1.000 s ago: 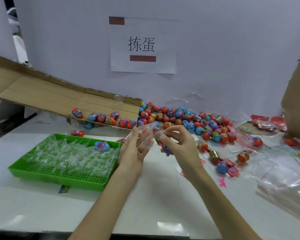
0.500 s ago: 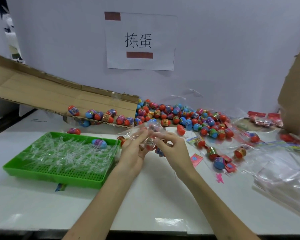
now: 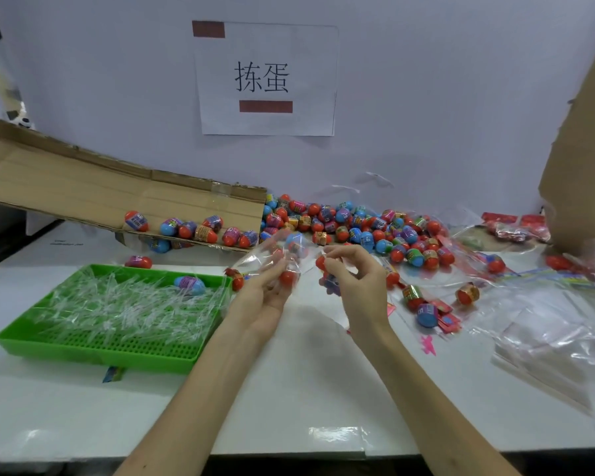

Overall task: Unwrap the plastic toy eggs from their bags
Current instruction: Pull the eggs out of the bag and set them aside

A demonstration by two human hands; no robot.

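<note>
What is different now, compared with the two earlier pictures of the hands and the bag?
The hands have drawn apart. The right hand now pinches a red egg beside the clear bag, which the left hand holds. The green tray and the egg pile are unchanged.

A paper sign (image 3: 265,80) hangs on the wall (image 3: 426,97) behind a cardboard flap (image 3: 83,190) and a green tray (image 3: 93,352).

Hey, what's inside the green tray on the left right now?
The green tray holds a heap of clear wrappers, with one blue and purple egg lying on top near its far right corner. Anything under the heap is covered.
</note>
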